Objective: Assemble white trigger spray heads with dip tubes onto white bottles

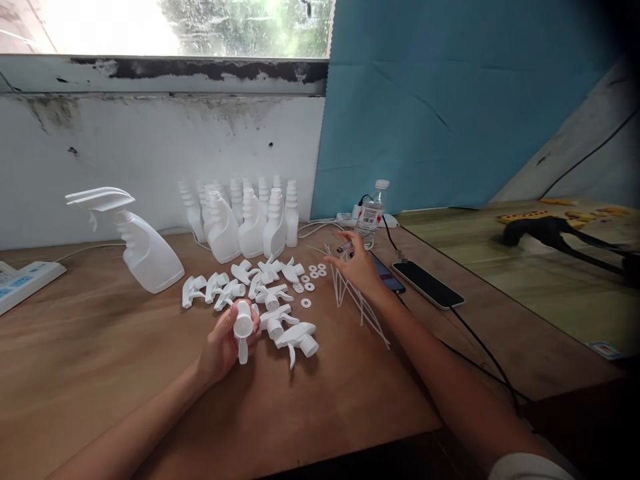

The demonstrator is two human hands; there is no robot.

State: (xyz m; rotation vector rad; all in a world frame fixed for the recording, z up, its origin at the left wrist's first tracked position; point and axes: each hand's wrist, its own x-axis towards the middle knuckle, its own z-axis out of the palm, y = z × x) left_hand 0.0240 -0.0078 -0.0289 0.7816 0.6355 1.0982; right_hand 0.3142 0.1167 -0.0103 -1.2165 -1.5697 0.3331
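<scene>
My left hand (227, 341) is closed round a white trigger spray head (243, 323), its round collar turned toward me and the trigger hanging down. Over a loose bunch of thin white dip tubes (345, 293), my right hand (357, 263) reaches out with thumb and fingers apart. Some tube ends pass beneath that hand, partly hidden. Between the hands lie several more spray heads (300, 339) in a loose heap. Small white ring washers (306, 303) are scattered just left of the tubes.
Several white bottles without tops (224, 230) stand against the wall. A bottle with a spray head fitted (150, 257) stands at left, near a power strip (30, 283). Behind my right hand are a water bottle (371, 220) and two phones, one cabled (429, 283).
</scene>
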